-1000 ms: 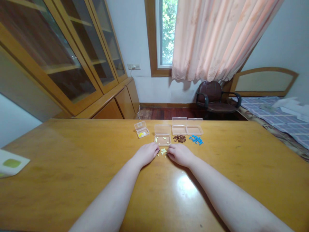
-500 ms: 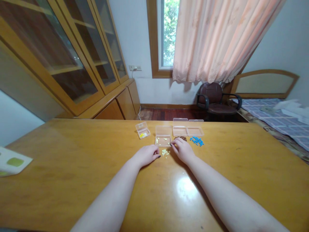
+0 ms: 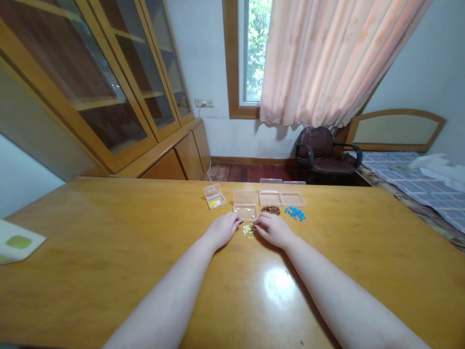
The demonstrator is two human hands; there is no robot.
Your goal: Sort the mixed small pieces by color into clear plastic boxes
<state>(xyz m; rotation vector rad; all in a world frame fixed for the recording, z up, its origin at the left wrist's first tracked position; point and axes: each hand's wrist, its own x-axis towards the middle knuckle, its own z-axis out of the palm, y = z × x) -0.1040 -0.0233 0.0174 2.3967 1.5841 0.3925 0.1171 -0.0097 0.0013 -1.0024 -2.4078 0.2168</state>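
Observation:
My left hand point(image 3: 223, 229) and my right hand point(image 3: 273, 229) rest on the wooden table point(image 3: 109, 252), one on each side of a small heap of pale yellow pieces point(image 3: 248, 230). Both hands have their fingers curled and pinched toward the heap; what they hold is too small to see. Just beyond lies an open clear plastic box point(image 3: 245, 207) with a few pale yellow pieces inside. A pile of brown pieces point(image 3: 271, 210) and a pile of blue pieces point(image 3: 295, 212) lie to the right of it.
A small clear box with yellow pieces point(image 3: 214, 198) stands to the left, two empty clear boxes point(image 3: 282, 197) behind the piles. A white and green card point(image 3: 16, 240) lies at the table's left edge. A cabinet, an office chair point(image 3: 321, 148) and a bed stand beyond the table.
My right hand reached forward to the clear box and has come back to the heap. My left hand moved slightly forward toward the box.

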